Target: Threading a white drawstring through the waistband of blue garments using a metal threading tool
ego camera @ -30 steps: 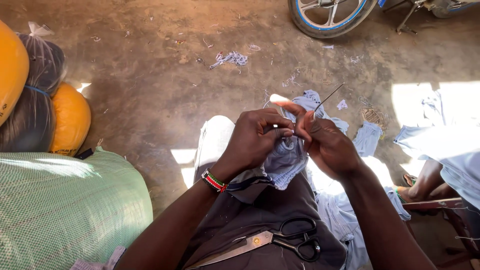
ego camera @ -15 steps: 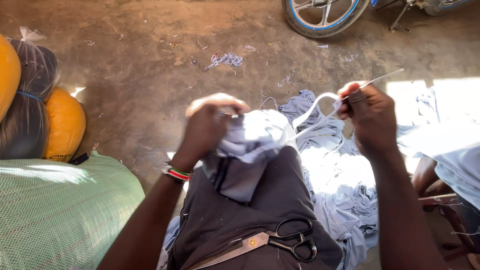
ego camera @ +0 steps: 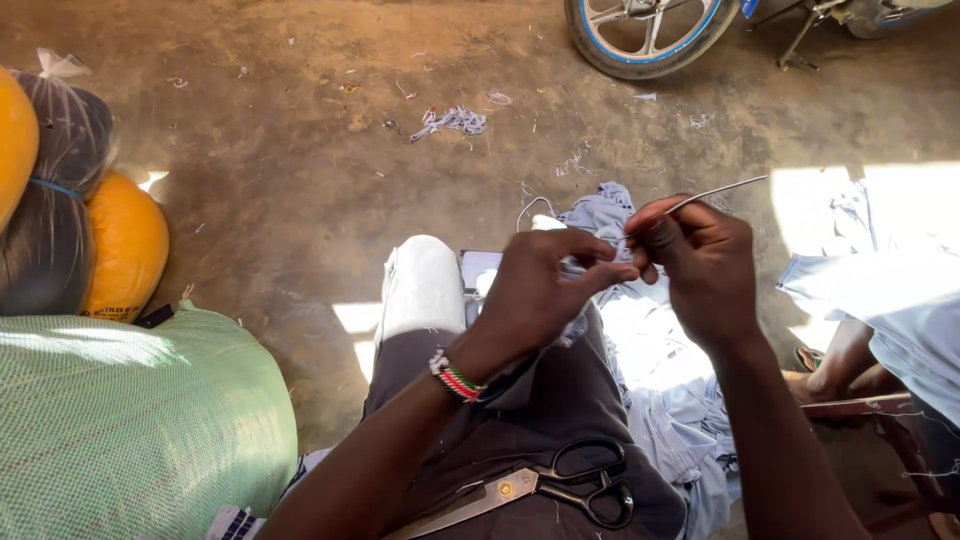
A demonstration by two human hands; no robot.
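Note:
My left hand [ego camera: 545, 285] pinches a fold of light blue cloth [ego camera: 600, 215] over my lap, fingertips touching those of my right hand. My right hand [ego camera: 700, 255] grips a thin metal needle [ego camera: 715, 192] that points up and to the right. A beaded bracelet [ego camera: 455, 378] circles my left wrist. More light blue cloth [ego camera: 670, 400] spills off my right knee to the ground. Black-handled scissors [ego camera: 560, 485] lie on the dark fabric across my lap.
A green woven sack [ego camera: 120, 420] bulges at the lower left, with orange and black bundles [ego camera: 90, 230] behind it. A blue-rimmed wheel [ego camera: 650, 35] stands at the top. Cloth scraps [ego camera: 450, 120] litter the dirt floor. Another person's foot [ego camera: 840, 365] and pale garment [ego camera: 890, 300] are at the right.
My hands were together, then my right hand pulled away up and to the right; now both hands have come together again at the cloth.

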